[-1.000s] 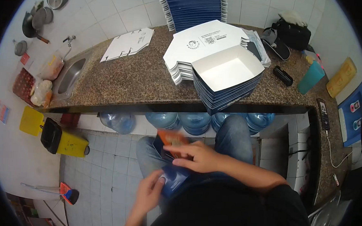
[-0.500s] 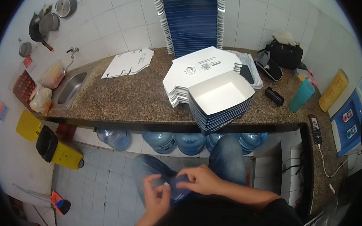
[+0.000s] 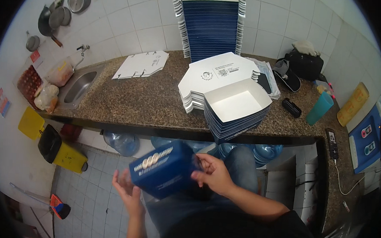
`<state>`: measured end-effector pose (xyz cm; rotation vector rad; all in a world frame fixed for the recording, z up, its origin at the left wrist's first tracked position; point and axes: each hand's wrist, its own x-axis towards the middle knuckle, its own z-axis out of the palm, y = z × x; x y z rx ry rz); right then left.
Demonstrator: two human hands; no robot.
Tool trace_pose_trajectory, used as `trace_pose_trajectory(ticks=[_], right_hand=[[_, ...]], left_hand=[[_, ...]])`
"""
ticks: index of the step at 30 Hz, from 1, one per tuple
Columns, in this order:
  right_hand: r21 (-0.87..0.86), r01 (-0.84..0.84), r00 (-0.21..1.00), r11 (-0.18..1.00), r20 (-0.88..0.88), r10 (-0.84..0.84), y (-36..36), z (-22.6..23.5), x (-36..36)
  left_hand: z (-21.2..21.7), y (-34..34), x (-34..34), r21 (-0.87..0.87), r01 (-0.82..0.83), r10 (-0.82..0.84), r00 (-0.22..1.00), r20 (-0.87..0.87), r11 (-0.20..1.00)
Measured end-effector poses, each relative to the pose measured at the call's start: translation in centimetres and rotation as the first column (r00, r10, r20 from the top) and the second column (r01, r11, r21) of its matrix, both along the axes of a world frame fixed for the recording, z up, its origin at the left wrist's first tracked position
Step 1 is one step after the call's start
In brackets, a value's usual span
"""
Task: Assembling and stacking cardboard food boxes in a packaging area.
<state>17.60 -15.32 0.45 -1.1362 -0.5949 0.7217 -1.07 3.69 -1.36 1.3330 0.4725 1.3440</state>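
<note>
Box (image 3: 164,173): dark blue noted on the outer faces, with white print and a pale, gold-toned motif; print blurred. Stacked trays (image 3: 236,105): white recorded inside, dark blue outside. Flat blanks (image 3: 220,75): white, marked with black print. Tall stack (image 3: 209,34): dark blue, crossed by fine pale horizontal lines; white seen along the edges. Surface (image 3: 144,101): brown, finely speckled dark and light. Tumbler (image 3: 319,109): teal. Bin (image 3: 70,158): yellow body, black upper part. Jeans (image 3: 242,170): faded blue. Shirt (image 3: 240,231): plain black. Floor (image 3: 94,187): pale blue-grey tiles, divided by a darker grid of joints.
</note>
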Motion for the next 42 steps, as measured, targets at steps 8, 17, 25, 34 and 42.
trace_pose_trajectory(ticks=[8,17,25,34,42], right_hand=[[0.165,0.294,0.808,0.941,0.483,-0.337,2.5,0.3,-3.2],[0.282,-0.085,0.424,0.956,0.878,-0.221,3.1,4.1,-3.0],[0.146,0.028,0.274,0.989,0.950,-0.148,2.6,5.3,-2.2],[0.032,-0.123,0.308,0.992,0.952,0.007,1.1,8.4,1.5],[-0.208,-0.044,0.363,0.977,0.908,0.210,1.0,5.4,2.0]], left_hand=[[4.9,-2.1,-2.6,-0.534,0.618,-0.663,0.736,0.135,0.577],[1.0,-4.5,0.1,-0.447,0.446,-0.426,0.892,0.150,0.776],[4.4,-5.7,3.0,-0.375,0.331,-0.308,0.944,0.120,0.866],[7.4,-2.1,-0.5,0.346,0.724,-0.117,0.505,-0.855,0.596],[9.0,-3.5,1.6,0.121,0.534,-0.265,0.588,-0.764,0.837]])
